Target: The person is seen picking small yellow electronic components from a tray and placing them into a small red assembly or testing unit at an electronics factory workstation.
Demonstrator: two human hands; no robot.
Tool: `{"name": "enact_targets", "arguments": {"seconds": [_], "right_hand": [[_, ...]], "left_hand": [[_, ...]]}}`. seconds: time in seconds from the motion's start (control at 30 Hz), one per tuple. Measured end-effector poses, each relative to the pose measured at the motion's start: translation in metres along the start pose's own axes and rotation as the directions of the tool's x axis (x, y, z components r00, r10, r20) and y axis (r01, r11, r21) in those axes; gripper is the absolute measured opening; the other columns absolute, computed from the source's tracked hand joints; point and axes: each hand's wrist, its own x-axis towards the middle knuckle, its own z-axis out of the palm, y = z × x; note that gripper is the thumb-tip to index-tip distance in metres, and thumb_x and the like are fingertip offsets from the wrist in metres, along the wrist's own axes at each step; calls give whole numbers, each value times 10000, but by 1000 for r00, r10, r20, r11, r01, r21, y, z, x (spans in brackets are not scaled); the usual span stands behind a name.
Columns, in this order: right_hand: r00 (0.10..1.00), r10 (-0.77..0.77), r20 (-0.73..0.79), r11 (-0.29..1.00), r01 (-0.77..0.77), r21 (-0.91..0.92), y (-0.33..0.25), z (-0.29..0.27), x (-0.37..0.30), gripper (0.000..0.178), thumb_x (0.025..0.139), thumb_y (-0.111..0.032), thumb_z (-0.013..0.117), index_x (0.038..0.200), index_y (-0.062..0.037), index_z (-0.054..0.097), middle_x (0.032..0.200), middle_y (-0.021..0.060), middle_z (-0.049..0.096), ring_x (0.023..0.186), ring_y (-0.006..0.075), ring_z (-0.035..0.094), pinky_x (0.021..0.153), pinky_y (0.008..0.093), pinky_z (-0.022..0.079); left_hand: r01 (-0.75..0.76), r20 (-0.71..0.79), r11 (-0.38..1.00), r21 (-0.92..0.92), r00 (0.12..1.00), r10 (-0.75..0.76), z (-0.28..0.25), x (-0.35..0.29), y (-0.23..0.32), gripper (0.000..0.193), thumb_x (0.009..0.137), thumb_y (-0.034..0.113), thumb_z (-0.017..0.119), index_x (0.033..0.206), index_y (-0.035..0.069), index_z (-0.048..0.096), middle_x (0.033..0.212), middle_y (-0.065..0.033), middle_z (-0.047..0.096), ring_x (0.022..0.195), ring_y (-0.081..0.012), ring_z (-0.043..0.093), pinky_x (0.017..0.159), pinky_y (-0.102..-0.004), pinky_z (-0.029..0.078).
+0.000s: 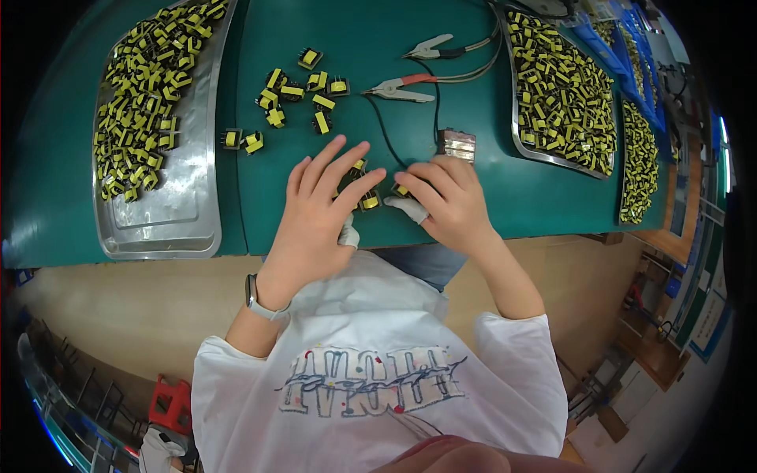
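My left hand (pixel 319 206) is open, its fingers spread above a few small yellow-and-black transformers (pixel 369 202) near the table's front edge. A white covering wraps its thumb. My right hand (pixel 448 201) is closed in a pinch on one small transformer (pixel 402 190), which its fingers partly hide. Its thumb wears a white covering too. Just beyond that hand lies a small brown, metallic-looking block (pixel 457 146) with dark wires. Ahead of my left hand, several loose transformers (pixel 292 92) are scattered on the green table (pixel 307 24).
On the left stands a metal tray (pixel 162 236) partly filled with transformers. A fuller metal tray (pixel 564 162) is at the right, with another heap of transformers (pixel 639 165) beyond it. Two clips, one with a red handle (pixel 406 85) and one grey (pixel 432 49), lie with their cables at the back.
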Motion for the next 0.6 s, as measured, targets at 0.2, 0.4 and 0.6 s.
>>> {"name": "enact_targets", "arguments": {"seconds": [0.2,0.4,0.6], "right_hand": [[996,74,54,986,-64,-155,-9,-11,-23,486,709,-431,864,979,-72,681,1011,57,667,913,270,623,748,372,429],[984,172,53,886,-178,428,-8,-20,-18,368,787,-205,830,1092,-59,684,1127,79,702,1010,310,644,906,399,495],[976,165,145,829,-217,515,8,-15,-29,373,835,-108,805,1167,-20,660,1206,119,715,1020,292,670,883,373,533]], "left_hand": [[-27,-100,997,67,994,34,8,0,-7,579,707,-26,725,1253,165,696,1399,-67,575,1315,-339,493,1100,-482,383],[-4,-134,996,94,991,17,17,5,-8,502,710,13,752,1189,154,708,1238,-60,581,1155,-303,525,1010,-471,407],[43,-185,992,122,983,-20,27,13,-2,400,701,55,801,1073,141,684,1185,-23,602,1129,-299,520,966,-437,408]]}}
